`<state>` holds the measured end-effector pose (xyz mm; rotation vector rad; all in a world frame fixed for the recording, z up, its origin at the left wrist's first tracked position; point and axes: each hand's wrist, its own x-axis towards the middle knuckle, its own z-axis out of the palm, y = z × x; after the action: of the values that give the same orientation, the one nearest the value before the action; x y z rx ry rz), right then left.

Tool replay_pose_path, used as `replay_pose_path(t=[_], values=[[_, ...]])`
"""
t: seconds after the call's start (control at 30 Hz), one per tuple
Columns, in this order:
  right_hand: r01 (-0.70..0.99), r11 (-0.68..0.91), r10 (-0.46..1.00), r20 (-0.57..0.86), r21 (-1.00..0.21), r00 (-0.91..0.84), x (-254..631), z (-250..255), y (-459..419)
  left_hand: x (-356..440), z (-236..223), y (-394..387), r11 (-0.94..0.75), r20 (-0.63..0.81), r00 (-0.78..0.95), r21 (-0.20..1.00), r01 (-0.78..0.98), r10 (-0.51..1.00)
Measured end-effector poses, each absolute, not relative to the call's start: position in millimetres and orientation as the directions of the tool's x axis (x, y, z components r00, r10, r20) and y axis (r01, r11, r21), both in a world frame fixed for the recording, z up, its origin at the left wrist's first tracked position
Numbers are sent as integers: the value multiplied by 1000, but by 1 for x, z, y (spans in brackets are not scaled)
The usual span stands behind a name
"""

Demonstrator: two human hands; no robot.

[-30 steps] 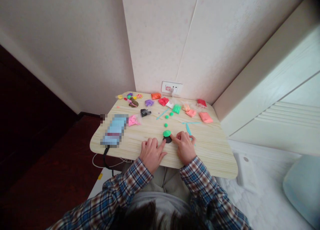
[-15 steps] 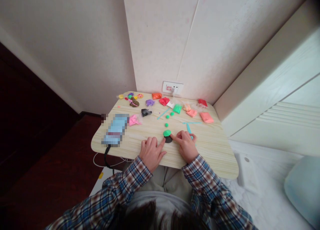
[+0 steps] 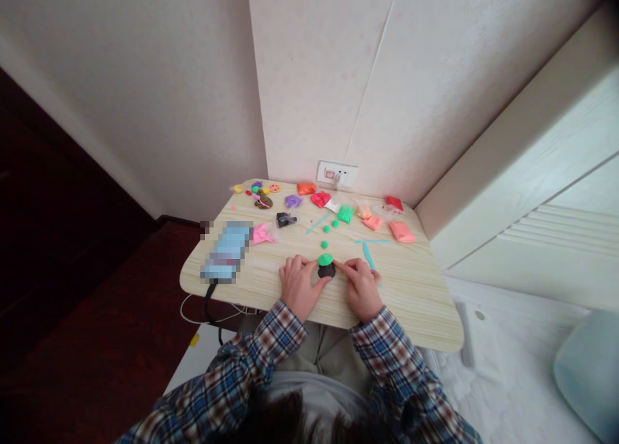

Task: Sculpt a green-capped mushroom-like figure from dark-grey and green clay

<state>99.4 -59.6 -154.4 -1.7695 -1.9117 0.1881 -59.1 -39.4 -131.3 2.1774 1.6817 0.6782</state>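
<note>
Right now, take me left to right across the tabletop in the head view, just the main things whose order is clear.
Blurred screen, pink bag, left hand, green disc, right hand, coral bag.

Light is soft, the upper-right corner dark.
</note>
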Motion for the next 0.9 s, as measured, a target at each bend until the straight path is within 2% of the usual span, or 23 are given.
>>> replay_pose_path(t=[0.1,0.2,0.33,0.57,0.73,0.9], values=[[882,126,957,289,-453,11,100,-155,-64,-51,-130,-31,-155,135,93,590,792,987],[903,135,946,325,-408,6,98,-156,-72,-48,-131,-25,-129,142,50,628,767,989],[941,126,932,363,-313,-4,86,-154,-83,-50,-135,-21,-159,167,64,650,743,984],[980,92,940,339,-174,-28,67,-152,-88,-56,-133,-15,-180,147,108,675,715,983],[972,80,951,309,-223,-7,72,-150,-84,-61,-132,-10,-191,130,139,651,735,982],[978,57,960,278,-201,1,75,-147,-81,-61,-133,-8,-196,123,153,620,760,981]])
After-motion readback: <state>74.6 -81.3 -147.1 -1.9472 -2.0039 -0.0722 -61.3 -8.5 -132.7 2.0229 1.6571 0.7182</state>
